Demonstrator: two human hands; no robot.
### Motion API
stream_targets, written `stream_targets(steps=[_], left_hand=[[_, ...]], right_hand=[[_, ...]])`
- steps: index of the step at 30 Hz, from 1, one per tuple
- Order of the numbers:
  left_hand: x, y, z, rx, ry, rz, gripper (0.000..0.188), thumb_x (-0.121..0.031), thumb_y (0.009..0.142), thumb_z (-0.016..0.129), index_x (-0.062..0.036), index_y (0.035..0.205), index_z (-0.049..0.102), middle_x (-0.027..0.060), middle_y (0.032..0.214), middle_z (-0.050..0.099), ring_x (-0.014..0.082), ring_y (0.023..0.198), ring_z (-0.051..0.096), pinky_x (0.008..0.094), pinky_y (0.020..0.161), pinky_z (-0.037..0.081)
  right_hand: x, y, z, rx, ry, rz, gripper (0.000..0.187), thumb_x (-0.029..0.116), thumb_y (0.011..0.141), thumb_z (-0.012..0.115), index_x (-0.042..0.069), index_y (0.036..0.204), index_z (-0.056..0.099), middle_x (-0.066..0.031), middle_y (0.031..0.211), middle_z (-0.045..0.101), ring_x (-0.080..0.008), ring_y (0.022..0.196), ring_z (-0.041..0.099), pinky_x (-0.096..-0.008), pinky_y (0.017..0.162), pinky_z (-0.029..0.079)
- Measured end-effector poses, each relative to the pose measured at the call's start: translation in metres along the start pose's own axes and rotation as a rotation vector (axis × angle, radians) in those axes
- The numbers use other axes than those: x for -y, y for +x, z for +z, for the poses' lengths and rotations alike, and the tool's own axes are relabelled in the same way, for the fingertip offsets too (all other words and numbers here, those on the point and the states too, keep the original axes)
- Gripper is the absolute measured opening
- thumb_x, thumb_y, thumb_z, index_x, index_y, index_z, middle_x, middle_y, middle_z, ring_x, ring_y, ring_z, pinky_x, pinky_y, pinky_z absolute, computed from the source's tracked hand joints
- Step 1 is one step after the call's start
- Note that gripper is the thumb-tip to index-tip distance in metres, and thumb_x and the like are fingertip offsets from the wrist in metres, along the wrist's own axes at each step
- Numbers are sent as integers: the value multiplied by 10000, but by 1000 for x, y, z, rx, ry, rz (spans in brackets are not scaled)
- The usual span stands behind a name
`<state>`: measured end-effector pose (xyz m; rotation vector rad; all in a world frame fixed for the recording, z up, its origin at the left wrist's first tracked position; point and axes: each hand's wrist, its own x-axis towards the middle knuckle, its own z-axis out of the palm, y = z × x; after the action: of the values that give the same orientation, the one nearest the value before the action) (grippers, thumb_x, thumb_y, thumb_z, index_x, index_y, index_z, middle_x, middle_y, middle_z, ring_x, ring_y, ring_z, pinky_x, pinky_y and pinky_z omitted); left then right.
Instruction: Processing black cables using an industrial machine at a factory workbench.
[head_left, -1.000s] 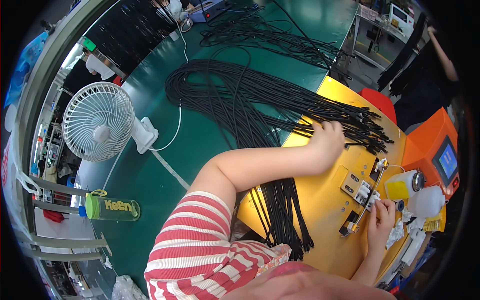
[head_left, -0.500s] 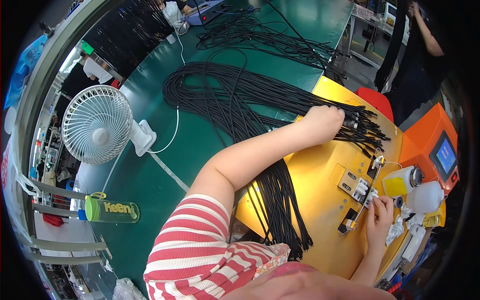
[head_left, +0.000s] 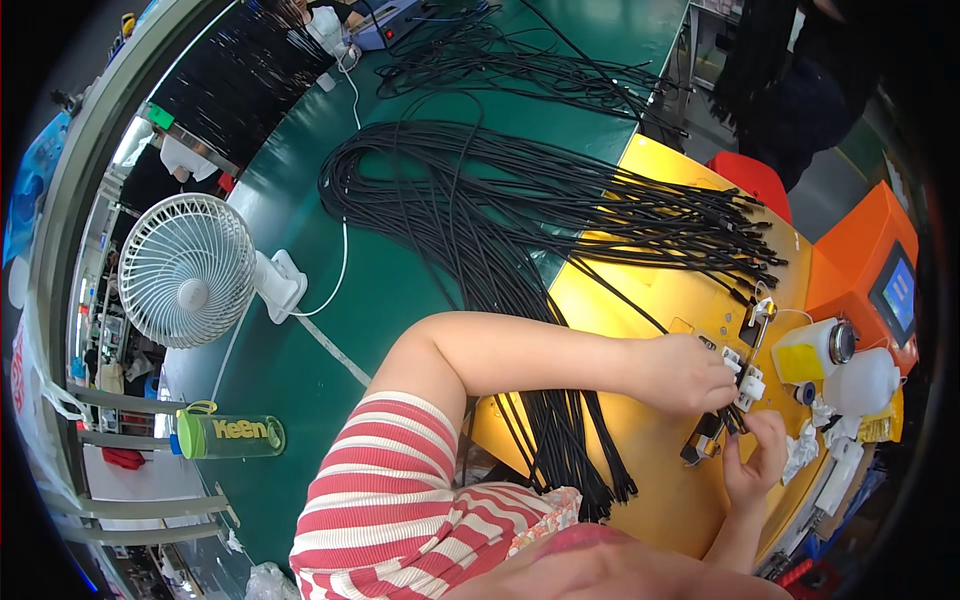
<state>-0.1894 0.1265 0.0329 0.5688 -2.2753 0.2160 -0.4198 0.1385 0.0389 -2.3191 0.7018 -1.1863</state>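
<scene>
My left hand (head_left: 682, 375) is closed at the small fixture with white clamp blocks (head_left: 748, 388) on the yellow plate. A single black cable (head_left: 625, 295) runs from the large bundle into its fingers. Just in front of the fixture, my right hand (head_left: 757, 462) has thumb and forefinger together around a short dark cable end (head_left: 735, 420). Its grip is partly hidden, and so is the part of the fixture behind my left fingers. The bundle of black cables (head_left: 480, 170) loops over the green table, its connector ends fanned across the yellow plate (head_left: 640, 450).
To the right stand an orange machine with a screen (head_left: 870, 260), a bottle of yellow liquid (head_left: 810, 352) and a white bottle (head_left: 860, 382). Crumpled tissue (head_left: 800, 450) lies near my right hand. A white fan (head_left: 190, 270) and green bottle (head_left: 230, 435) are at left.
My left hand has come from the cable ends at the far side down to the fixture, bringing one cable. My right hand has shifted slightly nearer, off the white blocks onto a cable end.
</scene>
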Motion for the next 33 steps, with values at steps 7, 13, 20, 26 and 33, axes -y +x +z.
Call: stream_targets(steps=[7, 13, 20, 26, 33], left_hand=[[11, -5, 0, -11, -100, -75, 189, -126, 749, 619, -43, 919, 603, 29, 703, 512, 182, 613, 579, 305, 478, 469], [16, 3, -4, 122, -126, -78, 345, -69, 679, 686, -33, 1017, 624, 44, 729, 537, 183, 614, 584, 297, 493, 470], [9, 1, 3, 153, -208, -177, 340, -28, 677, 727, -10, 997, 615, 75, 724, 548, 216, 582, 577, 313, 486, 465], [9, 1, -5, 170, -275, -222, 292, -64, 688, 731, -28, 949, 602, 65, 711, 538, 217, 584, 578, 315, 476, 462], [10, 0, -4, 134, -368, -203, 234, -77, 725, 747, -20, 901, 604, 62, 658, 556, 230, 569, 585, 315, 487, 472]], right_hand=[[-2, 13, -1, 31, -106, 0, 247, -89, 706, 698, 15, 927, 664, -146, 920, 643, -292, 810, 630, -333, 687, 512], [-15, 17, 2, -24, -7, 100, 193, -68, 714, 697, -3, 893, 664, -114, 889, 650, -269, 792, 641, -325, 681, 521], [-18, 13, 1, -23, 133, 238, 142, -80, 735, 686, -11, 856, 656, -114, 851, 671, -238, 777, 657, -296, 686, 520], [-15, 15, 1, -8, 215, 236, 151, -99, 732, 683, -11, 853, 660, -122, 859, 672, -219, 794, 660, -285, 702, 513], [-13, 19, 1, -45, 273, 210, 127, -72, 732, 697, -13, 834, 650, -101, 817, 671, -217, 750, 655, -295, 663, 517]])
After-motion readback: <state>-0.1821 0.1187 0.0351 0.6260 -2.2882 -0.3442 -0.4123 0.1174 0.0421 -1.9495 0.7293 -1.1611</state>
